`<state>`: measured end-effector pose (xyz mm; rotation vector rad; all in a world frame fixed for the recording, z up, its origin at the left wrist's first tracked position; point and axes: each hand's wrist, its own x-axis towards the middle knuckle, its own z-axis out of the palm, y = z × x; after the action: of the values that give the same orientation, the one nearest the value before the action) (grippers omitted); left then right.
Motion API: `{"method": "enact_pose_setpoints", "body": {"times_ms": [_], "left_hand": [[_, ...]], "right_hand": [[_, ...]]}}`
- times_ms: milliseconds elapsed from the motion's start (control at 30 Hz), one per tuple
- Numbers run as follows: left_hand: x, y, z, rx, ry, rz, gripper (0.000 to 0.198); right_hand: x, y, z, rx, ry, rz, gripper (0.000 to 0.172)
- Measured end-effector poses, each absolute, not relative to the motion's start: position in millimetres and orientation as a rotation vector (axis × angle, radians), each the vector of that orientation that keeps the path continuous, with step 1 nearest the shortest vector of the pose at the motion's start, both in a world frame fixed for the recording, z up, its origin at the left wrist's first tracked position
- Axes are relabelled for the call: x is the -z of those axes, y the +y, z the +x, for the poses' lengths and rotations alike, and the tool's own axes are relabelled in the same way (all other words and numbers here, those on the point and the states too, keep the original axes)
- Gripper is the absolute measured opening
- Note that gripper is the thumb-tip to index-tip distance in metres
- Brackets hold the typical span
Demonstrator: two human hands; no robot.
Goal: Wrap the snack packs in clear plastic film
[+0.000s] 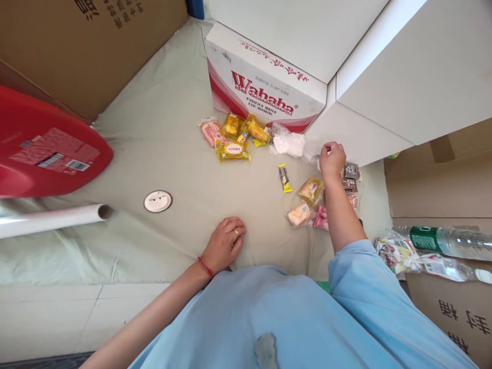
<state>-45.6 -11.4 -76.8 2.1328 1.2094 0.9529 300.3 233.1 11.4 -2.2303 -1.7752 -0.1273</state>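
Observation:
My left hand (226, 240) rests on the pale cloth, its fingers curled together and nothing visible in them. My right hand (332, 160) is reached forward on the right with fingertips pinched; whatever they hold is hidden. Just left of it lies a white snack in a clear wrapper (288, 142). Dark wrapped snacks (351, 177) show beside my right wrist, partly covered by it. Nearer me are a yellow-wrapped cake (311, 190), a pale bar in clear wrap (300, 213), a red packet (321, 218) and a small yellow-and-blue stick packet (285, 178).
A Wahaba water carton (265, 87) stands at the back, with yellow packets (233, 149) and a pink packet (212, 131) before it. A round badge (158, 201), white tube (54, 219) and red container (49, 143) are left. White cabinets (384, 77) and plastic bottles (453, 242) are right.

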Motion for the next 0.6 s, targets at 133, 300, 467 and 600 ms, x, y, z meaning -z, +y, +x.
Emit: {"method": "enact_pose_setpoints", "body": {"times_ms": [133, 300, 467, 600], "left_hand": [[77.0, -11.6, -44.8, -0.949, 1.221, 2.126, 0.024], [75.9, -12.0, -45.0, -0.895, 1.238, 2.101, 0.025], [75.8, -12.2, -45.1, -0.903, 1.252, 2.095, 0.025], [75.6, -11.8, -44.8, -0.906, 1.251, 2.105, 0.024]], "right_hand": [[-2.2, 231.1, 303.0, 0.086, -1.977, -2.305, 0.033], [15.4, 242.4, 291.6, 0.108, -2.022, -2.355, 0.036], [13.4, 249.5, 292.8, 0.071, -2.035, -2.331, 0.037], [6.1, 238.6, 294.6, 0.075, -2.042, -2.281, 0.032]]}}
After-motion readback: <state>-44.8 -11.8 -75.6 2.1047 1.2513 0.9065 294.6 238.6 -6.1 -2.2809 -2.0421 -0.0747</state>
